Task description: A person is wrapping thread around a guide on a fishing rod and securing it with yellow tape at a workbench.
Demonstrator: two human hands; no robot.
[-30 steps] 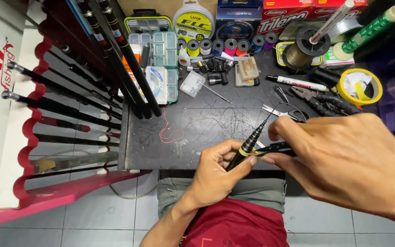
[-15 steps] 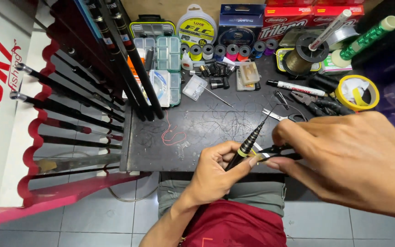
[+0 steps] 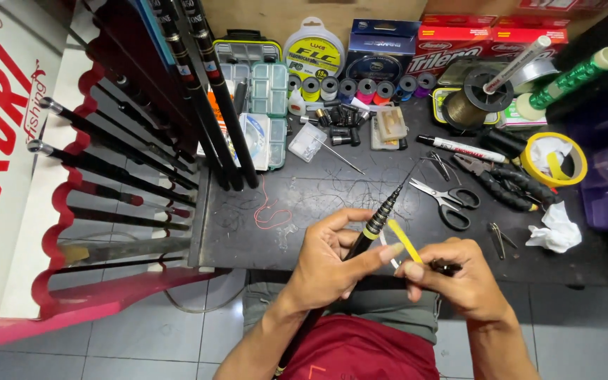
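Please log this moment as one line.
left hand: holds rod tip | right hand: holds yellow stick | scissors on table

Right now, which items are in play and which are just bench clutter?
In hand:
- left hand gripping the black rod tip
- right hand with a yellow strip at the rod

Lying about:
- scissors
- pliers
- marker
- yellow tape roll
- thread spools
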